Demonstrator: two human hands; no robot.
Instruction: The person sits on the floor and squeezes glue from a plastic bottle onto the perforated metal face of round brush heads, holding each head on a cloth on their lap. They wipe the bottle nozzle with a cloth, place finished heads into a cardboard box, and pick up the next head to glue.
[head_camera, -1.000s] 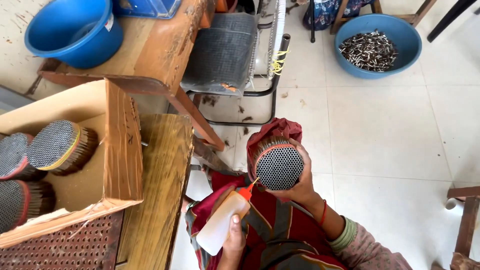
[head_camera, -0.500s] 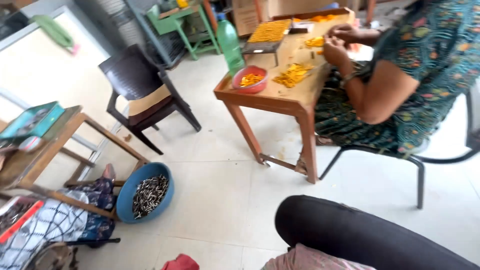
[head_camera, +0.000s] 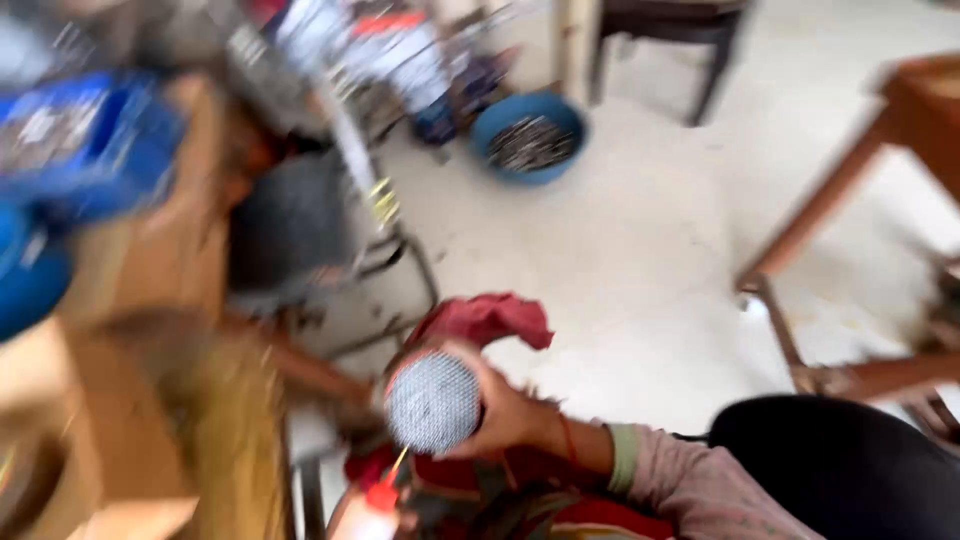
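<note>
Brush head (head_camera: 433, 402), a round bundle whose flat grey speckled end faces the camera, sits low in the middle of the view, held out over the person's lap. The right hand (head_camera: 505, 412) has it in a closed grip, fingers curled around the bundle's side from the right, with a pinkish sleeve and a green cuff running off toward the lower right. A crumpled red cloth (head_camera: 483, 319) lies just behind and above the bundle, touching or nearly touching it; the blur does not let me say which. Right under the bundle a squeeze bottle (head_camera: 367, 507) with a red cap and a thin orange nozzle points up at the bundle's lower edge, the tip close to it. The left hand that would carry the bottle is cut off by the bottom edge, so its grip cannot be told. To the left, badly smeared by camera motion, stands a wooden desk (head_camera: 235, 440), with blue shapes above it too blurred to name. Farther back on the pale floor (head_camera: 620, 260) rests a blue basin (head_camera: 529, 137) filled with dark thin pieces, well apart from the hands. A dark rounded form (head_camera: 850, 460) fills the lower right corner.
</note>
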